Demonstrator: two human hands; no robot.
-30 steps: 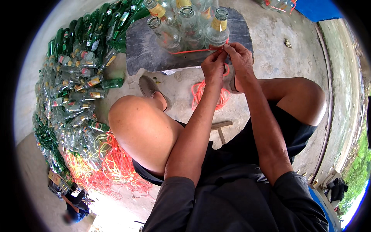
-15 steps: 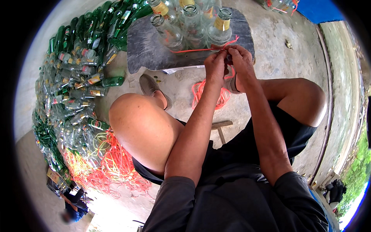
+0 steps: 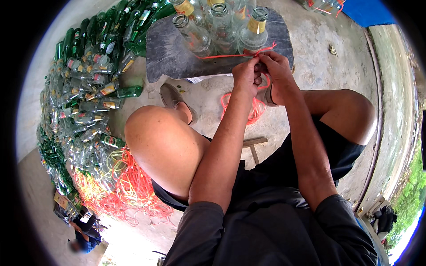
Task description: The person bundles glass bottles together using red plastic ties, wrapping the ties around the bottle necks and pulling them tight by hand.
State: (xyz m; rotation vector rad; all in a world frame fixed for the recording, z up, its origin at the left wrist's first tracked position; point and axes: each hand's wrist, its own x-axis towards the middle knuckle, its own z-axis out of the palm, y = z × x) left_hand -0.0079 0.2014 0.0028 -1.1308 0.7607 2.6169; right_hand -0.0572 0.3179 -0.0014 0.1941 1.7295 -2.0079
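Several clear glass bottles [image 3: 222, 26] stand bunched upright on a dark slab [image 3: 168, 57] in front of me. An orange string [image 3: 222, 56] runs around their bodies. My left hand [image 3: 246, 73] and my right hand [image 3: 275, 66] meet at the right side of the bunch, fingers pinched on the string's ends beside a bottle with a yellow neck label [image 3: 255, 29]. More orange string [image 3: 253, 108] lies in a loose heap on the ground below my hands.
A big pile of green and clear bottles [image 3: 84, 88] lies on the concrete at left, with a tangle of orange string [image 3: 120, 186] at its near end. My bent knees and a shoe [image 3: 175, 97] sit between. A blue sheet [image 3: 366, 11] is at far right.
Both hands have stayed at the same spot on the string, with small finger movements; the string looks tighter around the bottles.
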